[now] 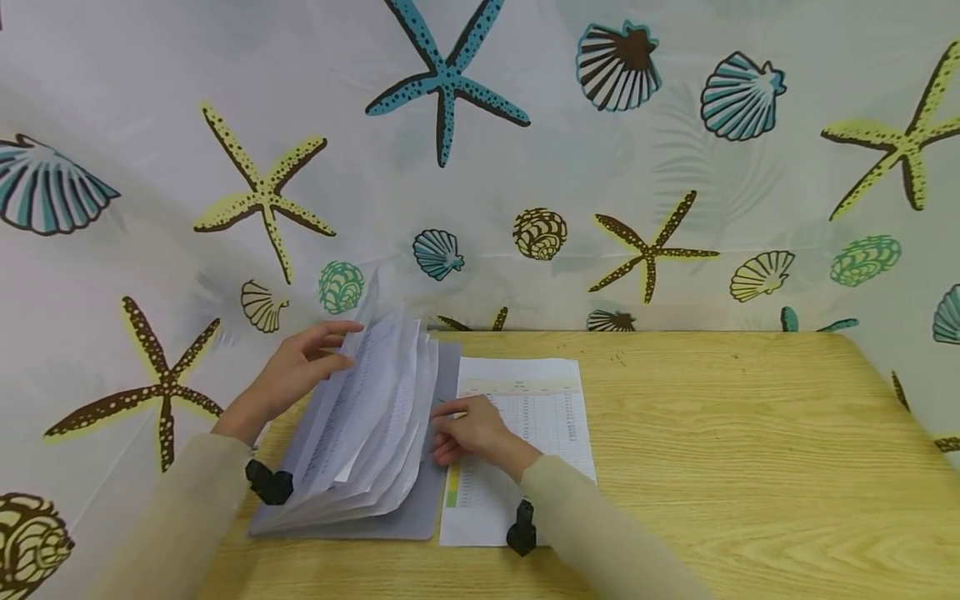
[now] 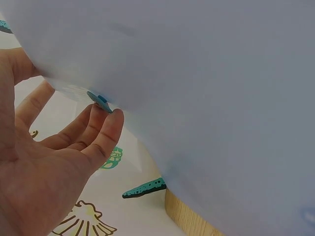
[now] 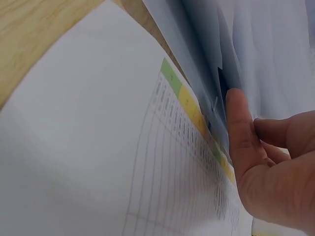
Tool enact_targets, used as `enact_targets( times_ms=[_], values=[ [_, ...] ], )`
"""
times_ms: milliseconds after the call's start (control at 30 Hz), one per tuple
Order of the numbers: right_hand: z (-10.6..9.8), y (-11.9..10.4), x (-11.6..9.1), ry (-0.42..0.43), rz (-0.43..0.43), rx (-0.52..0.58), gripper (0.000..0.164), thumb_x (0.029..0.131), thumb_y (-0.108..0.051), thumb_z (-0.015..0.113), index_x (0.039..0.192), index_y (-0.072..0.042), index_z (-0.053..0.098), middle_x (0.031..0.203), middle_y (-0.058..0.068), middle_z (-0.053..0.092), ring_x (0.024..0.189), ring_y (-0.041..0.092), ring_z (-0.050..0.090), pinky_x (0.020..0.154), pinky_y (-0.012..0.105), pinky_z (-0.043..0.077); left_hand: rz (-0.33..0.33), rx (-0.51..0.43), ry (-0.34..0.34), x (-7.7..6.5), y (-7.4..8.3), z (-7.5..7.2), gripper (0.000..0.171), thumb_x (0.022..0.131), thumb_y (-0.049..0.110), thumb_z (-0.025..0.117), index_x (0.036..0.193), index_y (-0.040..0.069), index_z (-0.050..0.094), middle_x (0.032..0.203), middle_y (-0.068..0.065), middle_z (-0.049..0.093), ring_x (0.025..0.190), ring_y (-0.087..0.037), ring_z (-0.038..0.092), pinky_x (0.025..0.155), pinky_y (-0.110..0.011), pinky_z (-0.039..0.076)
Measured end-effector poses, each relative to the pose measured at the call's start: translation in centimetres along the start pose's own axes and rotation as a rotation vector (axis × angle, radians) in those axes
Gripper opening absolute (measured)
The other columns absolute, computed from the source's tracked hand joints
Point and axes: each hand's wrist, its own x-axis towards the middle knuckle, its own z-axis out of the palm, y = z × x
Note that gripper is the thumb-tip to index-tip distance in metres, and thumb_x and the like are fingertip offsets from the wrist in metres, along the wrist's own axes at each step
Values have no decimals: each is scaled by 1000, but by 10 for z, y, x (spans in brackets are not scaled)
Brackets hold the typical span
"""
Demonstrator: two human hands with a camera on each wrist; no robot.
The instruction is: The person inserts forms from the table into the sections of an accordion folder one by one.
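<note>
A grey-blue plastic folder [image 1: 448, 367] stands partly open on the table, with several printed sheets [image 1: 386, 392] fanned upright inside. My left hand [image 1: 296, 371] holds the raised front cover [image 2: 211, 98] by its outer edge. In the left wrist view, the fingertips meet that edge beside a small teal fastener [image 2: 100, 101]. My right hand [image 1: 474, 432] is at the right side of the fanned sheets. In the right wrist view, its thumb and a finger pinch a sheet's edge. Under this hand lies a loose printed page [image 1: 525, 492] with yellow and green cells.
The wooden table [image 1: 750, 442] extends to the right of the loose page. A cloth [image 1: 495, 192] printed with starfish and shells hangs behind and along both sides. A black wrist device [image 1: 522, 529] is on the right wrist, and another [image 1: 270, 483] on the left.
</note>
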Motion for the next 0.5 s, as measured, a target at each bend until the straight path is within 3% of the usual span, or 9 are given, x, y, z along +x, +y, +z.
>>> enact_targets(
  times_ms=[300, 500],
  values=[
    [-32, 5, -13, 56, -2, -69, 30, 104, -10, 64, 128, 7, 66, 97, 25, 77, 57, 14, 70, 64, 36, 63, 12, -10, -2, 1, -1, 3, 50, 105, 21, 63, 153, 14, 53, 158, -22, 50, 134, -44, 57, 88, -24, 53],
    [-66, 4, -24, 110, 18, -118, 33, 105, -15, 63, 131, 5, 65, 103, 23, 77, 63, 15, 72, 65, 37, 64, 19, -17, 1, 1, 2, 5, 50, 105, 20, 63, 153, 12, 53, 157, -23, 50, 133, -44, 57, 87, -24, 53]
  ],
)
